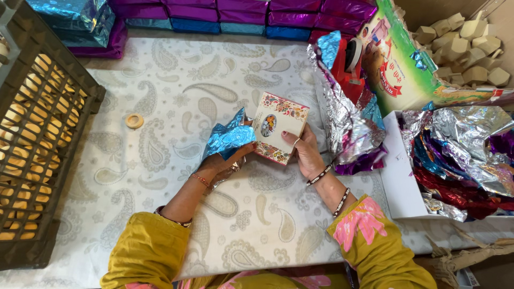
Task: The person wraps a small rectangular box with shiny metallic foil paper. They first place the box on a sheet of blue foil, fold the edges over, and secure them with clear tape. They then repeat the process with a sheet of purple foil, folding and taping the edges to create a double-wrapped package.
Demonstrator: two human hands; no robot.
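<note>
Head view: left hand (222,160) fingers pinch blue foil (230,138); right hand (305,152) fingers grip floral box (278,131) above surface (160,107).

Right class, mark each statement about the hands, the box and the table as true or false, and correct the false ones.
1. The right hand holds a small patterned box. True.
2. The left hand holds red foil. False: it holds blue foil.
3. A tape roll lies on the cloth left of the hands. True.
4. The brown crate sits on the right. False: it is on the left.
5. Wrapped purple and blue boxes line the far edge. True.
</note>
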